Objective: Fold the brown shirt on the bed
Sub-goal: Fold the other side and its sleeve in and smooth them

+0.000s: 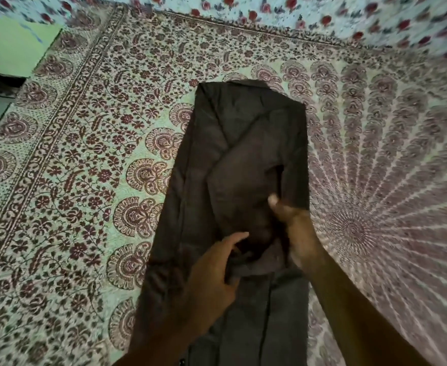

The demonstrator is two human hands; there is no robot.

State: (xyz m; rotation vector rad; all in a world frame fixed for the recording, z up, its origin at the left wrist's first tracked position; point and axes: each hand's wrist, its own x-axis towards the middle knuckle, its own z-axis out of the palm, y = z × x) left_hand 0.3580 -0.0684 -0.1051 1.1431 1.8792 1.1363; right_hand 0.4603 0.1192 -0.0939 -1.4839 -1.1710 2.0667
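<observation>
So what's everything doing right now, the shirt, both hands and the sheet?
brown shirt: lying on the bed, sides folded inward into a long strip, middle bunched up.
left hand: grips the bunched cloth.
right hand: grips the shirt's cloth too, thumb on top; blurred.
bedsheet: spread flat under the shirt.

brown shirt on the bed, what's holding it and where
Both hands hold the dark brown cloth shirt by bunched fabric near its middle: left hand on the left, right hand on the right.
</observation>
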